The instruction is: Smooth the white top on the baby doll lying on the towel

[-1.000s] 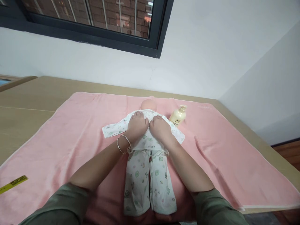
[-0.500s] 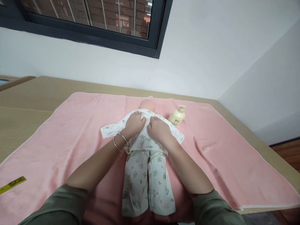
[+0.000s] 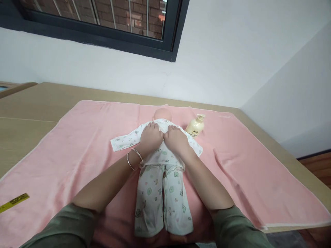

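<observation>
A baby doll lies stretched out, its head toward the wall, dressed in a white printed long-sleeved top and matching trousers. My left hand, with bangles at the wrist, rests on the left upper part of the top. Beside it my right hand lies on the right upper part, the two thumbs meeting near the middle. The fingers of both hands lie along the cloth, pointing toward the doll's head. Most of the doll's face is out of sight. Its sleeves spread out to both sides.
Under the doll a pink blanket covers much of the wooden table. A cream pump bottle stands tilted-looking right of the doll's shoulder. A yellow strip shows at the left. Behind the table are a white wall and a dark-framed window.
Both hands have moved closer together, and their fingers have gone from bunched at the top's neck area to lying flatter on it. The top's chest cloth looks smoother.
</observation>
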A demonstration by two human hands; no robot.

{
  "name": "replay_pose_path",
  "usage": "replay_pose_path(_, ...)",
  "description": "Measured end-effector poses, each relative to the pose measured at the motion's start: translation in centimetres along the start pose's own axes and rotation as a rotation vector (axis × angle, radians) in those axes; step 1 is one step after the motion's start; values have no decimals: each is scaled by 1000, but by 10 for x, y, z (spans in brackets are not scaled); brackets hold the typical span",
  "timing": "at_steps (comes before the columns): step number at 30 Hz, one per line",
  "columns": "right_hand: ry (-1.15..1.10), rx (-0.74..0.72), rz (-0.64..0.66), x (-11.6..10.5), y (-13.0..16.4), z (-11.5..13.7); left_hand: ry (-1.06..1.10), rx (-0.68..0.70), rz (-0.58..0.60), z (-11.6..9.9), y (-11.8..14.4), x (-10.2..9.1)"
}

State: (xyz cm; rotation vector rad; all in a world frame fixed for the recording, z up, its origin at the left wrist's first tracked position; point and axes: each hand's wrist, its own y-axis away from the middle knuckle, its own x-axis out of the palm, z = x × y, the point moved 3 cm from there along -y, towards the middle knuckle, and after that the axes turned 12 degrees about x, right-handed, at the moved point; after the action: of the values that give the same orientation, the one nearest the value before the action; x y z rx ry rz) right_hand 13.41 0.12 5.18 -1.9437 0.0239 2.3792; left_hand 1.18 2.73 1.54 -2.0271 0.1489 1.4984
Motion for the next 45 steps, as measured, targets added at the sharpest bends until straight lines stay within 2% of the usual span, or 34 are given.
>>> replay_pose_path(4,0,-4,17,-3,7,3,222,39,64,23,-11,-3)
replay_pose_path(6,-56,-3,18,-1,-2,-3,202,44,69,20,-9,-3)
replay_pose_path(9,-114,-31,10,6,-19,-13,30,40,35,3,0,-1)
replay_pose_path(12,-107,-55,18,10,-22,-13,-30,97,48,-9,4,1)
replay_pose_path(18,-141,-96,35,11,-9,-3,83,55,52,14,-7,2)
replay_pose_path(20,-183,-96,33,12,-16,-8,48,35,31,12,-6,4)
replay_pose_path(23,-224,-31,40,17,-29,-18,-29,13,1,-2,3,8)
replay_pose_path(26,-193,-20,56,19,-31,-17,-32,41,-6,-10,6,7)
replay_pose_path(31,-100,-60,49,19,-10,1,129,11,-31,11,-5,8)
replay_pose_path(34,-132,-103,37,19,-11,1,176,-40,-72,19,-8,13)
replay_pose_path(40,-224,-29,0,26,-34,-19,153,-62,-104,14,-4,21)
replay_pose_path(45,-213,-45,-13,29,-35,-18,154,-68,-108,15,-4,20)
